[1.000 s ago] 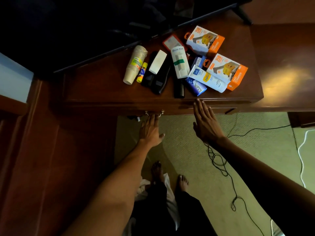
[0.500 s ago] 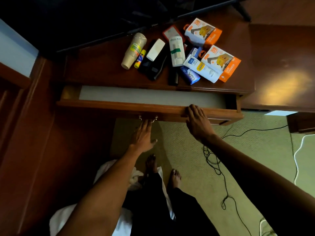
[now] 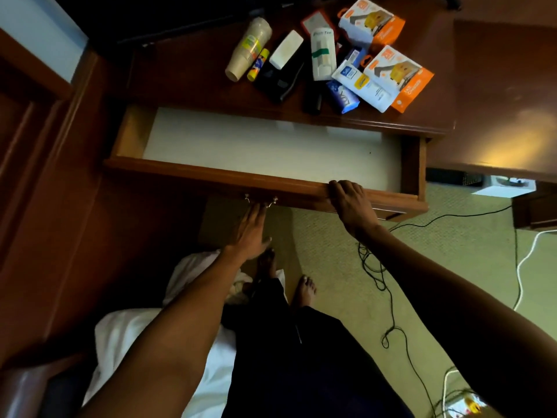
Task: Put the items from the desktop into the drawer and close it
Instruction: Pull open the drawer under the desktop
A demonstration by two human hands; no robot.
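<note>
The wooden drawer stands pulled out, its white lining bare. My left hand reaches under the drawer front, fingers at the metal handle. My right hand grips the drawer's front rim. On the desktop behind lie a stack of paper cups, a glue stick, a white block on a black stapler, a white box with a green band, a blue soap pack, a white tube box and two orange-and-white boxes.
A second desk surface lies to the right. Black cables and a white cable trail over the green carpet. White cloth lies at lower left beside my legs and bare feet. Dark wood panelling stands at the left.
The drawer has slid out from shut to wide open. Both hands came back toward me with its front, the right one curling from flat onto the rim.
</note>
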